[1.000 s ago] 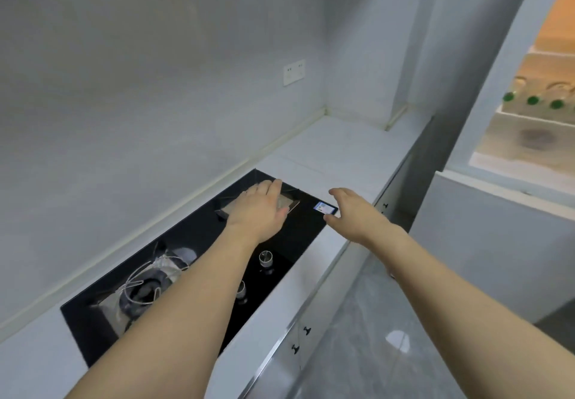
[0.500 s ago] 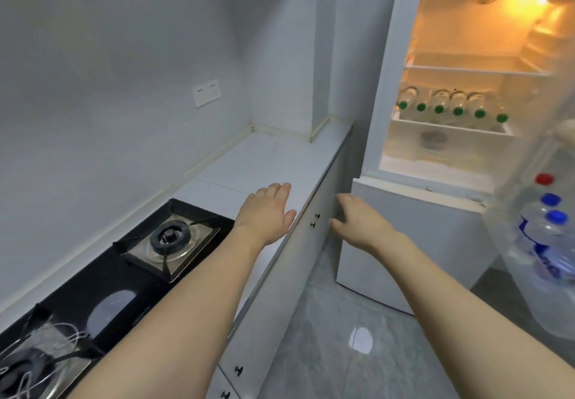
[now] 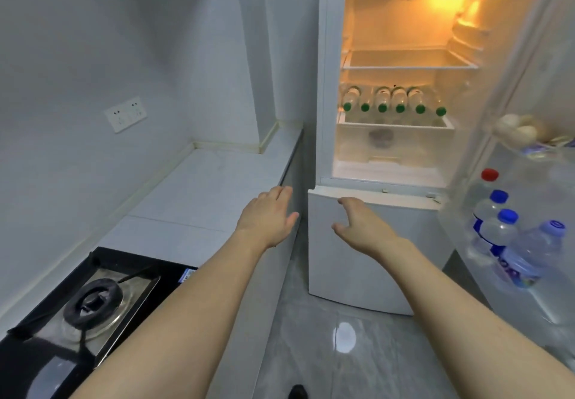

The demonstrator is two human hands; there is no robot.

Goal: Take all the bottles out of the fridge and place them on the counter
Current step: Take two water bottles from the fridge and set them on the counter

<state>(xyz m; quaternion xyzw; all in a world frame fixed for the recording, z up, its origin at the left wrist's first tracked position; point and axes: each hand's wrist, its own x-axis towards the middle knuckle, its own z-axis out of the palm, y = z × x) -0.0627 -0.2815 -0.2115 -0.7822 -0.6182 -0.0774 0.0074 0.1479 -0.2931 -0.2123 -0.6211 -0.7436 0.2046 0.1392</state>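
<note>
Both hands are out in front with nothing in them: the left hand (image 3: 268, 218) hovers over the right-hand edge of the pale stone counter (image 3: 199, 193), fingers straight and loosely together, and the right hand (image 3: 361, 227) hangs before the closed white lower door of the fridge (image 3: 357, 261), fingers relaxed and slightly spread. The row of clear plastic bottles with green caps (image 3: 393, 101) lies on the middle glass shelf (image 3: 395, 125) of the lit upper compartment, above and beyond both hands and a little to the right of them. These bottles lie on their sides with their long axes running front to back, caps toward the person, so the cap ends are what a reaching hand would meet first. More clear bottles with blue and red caps (image 3: 504, 237) stand or lean in the shelf of the open fridge door (image 3: 529, 118), well to the right. Judging from this layout, the right hand is the nearer one to both groups, while the left hand sits closer to the counter where the bottles must end up.
</note>
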